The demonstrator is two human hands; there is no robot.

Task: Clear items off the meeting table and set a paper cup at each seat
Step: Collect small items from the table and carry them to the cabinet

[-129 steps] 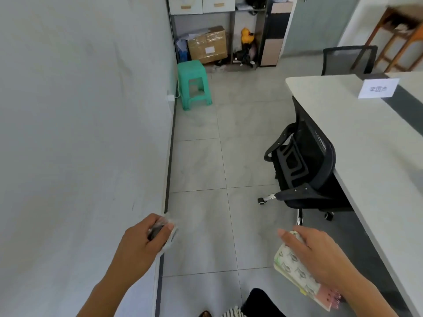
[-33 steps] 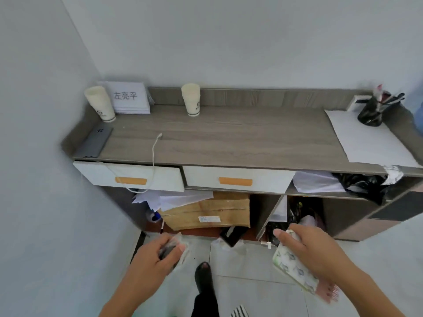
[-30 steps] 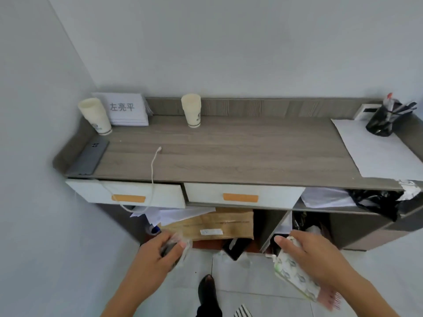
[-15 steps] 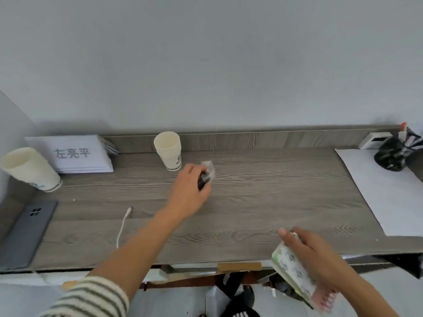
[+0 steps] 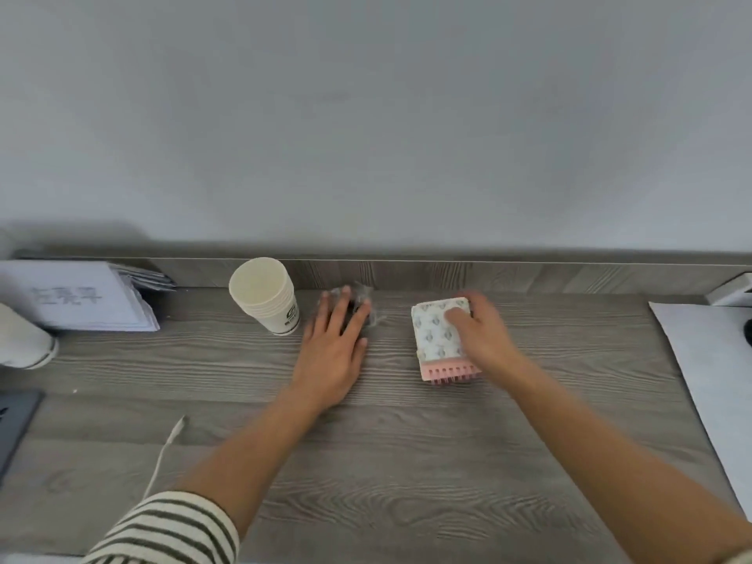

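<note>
A stack of paper cups (image 5: 263, 295) stands on the wooden sideboard (image 5: 407, 441) near its back rail. Just right of it lies a small dark item in clear plastic wrap (image 5: 363, 304). My left hand (image 5: 334, 343) lies flat over it with straight fingers, touching it. Further right, a patterned tissue pack with a pink end (image 5: 440, 339) lies on the board. My right hand (image 5: 480, 333) holds it, thumb on top and fingers round its right edge. A second cup stack (image 5: 20, 339) shows at the left edge.
A pile of white name cards (image 5: 77, 297) leans at the back left. A dark phone (image 5: 14, 425) and a white cable (image 5: 162, 453) lie at the left. A white sheet of paper (image 5: 712, 380) covers the right end, with a white box (image 5: 732, 289) behind it.
I walked from the meeting table to the sideboard. My left hand set the wrapped item down and flattened over it. My right hand brought the tissue pack up onto the board.
</note>
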